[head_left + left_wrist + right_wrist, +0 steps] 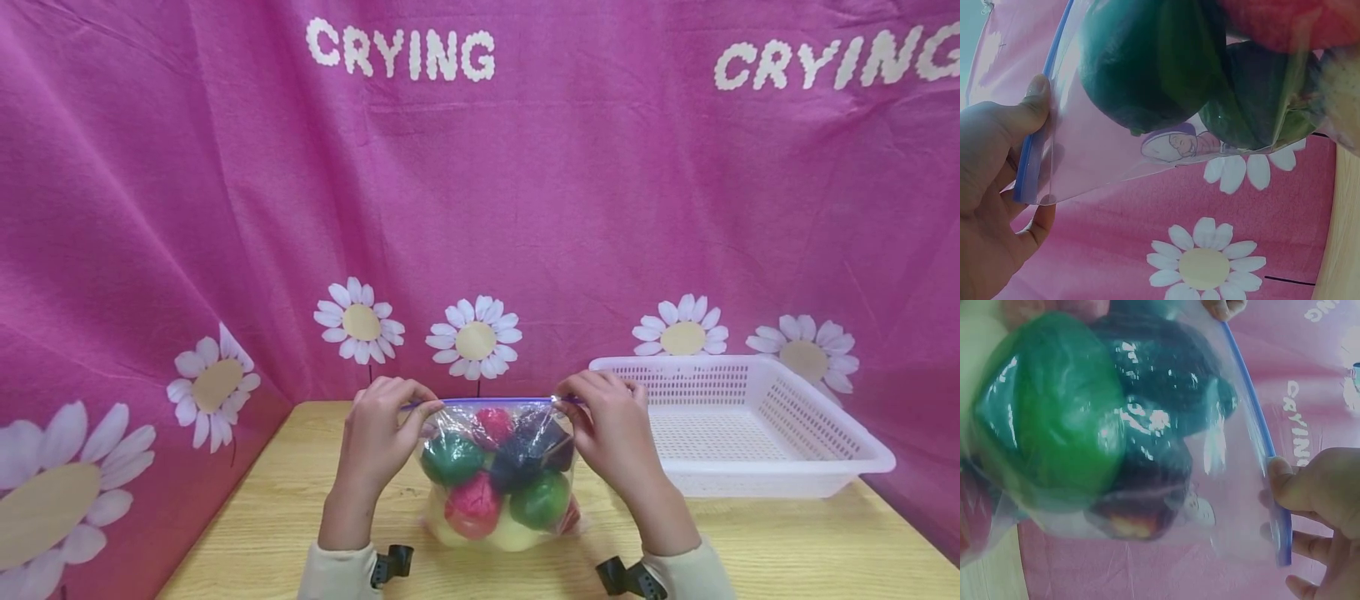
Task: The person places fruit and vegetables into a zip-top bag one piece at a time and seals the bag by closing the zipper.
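A clear zip bag (498, 475) stands upright on the wooden table (787, 542), packed with green, red, dark purple and pale yellow toy fruits. Its blue zip strip (495, 402) runs along the top. My left hand (384, 433) pinches the strip's left end, thumb on the blue edge (1032, 156). My right hand (609, 425) pinches the right end, thumb pressed on the strip (1279, 512). In the right wrist view a green fruit (1054, 419) and a dark one (1160, 375) press against the plastic.
An empty white plastic basket (750, 421) sits on the table just right of my right hand. A pink daisy-print cloth (480, 208) hangs behind the table and drapes down at the left. Bare table shows in front of the bag.
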### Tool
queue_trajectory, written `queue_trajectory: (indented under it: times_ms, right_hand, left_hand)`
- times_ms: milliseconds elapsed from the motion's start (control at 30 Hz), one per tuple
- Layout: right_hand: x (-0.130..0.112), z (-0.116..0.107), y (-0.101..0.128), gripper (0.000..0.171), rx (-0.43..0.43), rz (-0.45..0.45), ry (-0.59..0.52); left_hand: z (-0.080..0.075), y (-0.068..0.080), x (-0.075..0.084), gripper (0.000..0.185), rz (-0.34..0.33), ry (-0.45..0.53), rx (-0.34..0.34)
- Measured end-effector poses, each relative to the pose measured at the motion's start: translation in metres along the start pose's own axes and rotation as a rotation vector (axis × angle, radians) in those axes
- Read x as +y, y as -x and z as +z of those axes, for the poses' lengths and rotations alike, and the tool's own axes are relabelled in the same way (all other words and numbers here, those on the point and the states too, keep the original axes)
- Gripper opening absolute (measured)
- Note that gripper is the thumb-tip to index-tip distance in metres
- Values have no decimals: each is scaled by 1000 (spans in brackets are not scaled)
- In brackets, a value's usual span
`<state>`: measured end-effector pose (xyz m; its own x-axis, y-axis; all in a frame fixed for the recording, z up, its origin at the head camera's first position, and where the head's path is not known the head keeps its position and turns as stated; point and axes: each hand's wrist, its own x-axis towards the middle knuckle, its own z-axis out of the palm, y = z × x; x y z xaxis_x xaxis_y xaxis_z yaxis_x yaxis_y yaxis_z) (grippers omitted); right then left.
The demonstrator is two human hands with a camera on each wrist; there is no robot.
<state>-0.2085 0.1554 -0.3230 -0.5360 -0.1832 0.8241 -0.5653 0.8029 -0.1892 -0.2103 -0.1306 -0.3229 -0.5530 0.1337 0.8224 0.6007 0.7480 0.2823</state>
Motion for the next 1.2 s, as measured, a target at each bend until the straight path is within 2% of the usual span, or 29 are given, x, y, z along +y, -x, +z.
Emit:
queue_trajectory:
  times_ms: [533, 733, 867, 1067, 1200]
  right_hand:
    - [18, -13, -2, 22, 56, 10, -1]
    - [22, -19, -3, 21, 80, 21, -16]
    - [24, -19, -3, 19, 85, 22, -14]
    - [28, -20, -2, 20, 62, 24, -8]
    - [32, -23, -1, 16, -5, 38, -9]
  left_hand:
    - [-3, 2, -3, 9, -59, 1, 42]
    - [-1, 2, -1, 9, -48, 9, 96]
    - [1, 2, 0, 9, -42, 15, 97]
    - [5, 2, -2, 10, -51, 28, 71]
    - [8, 1, 0, 8, -40, 53, 61]
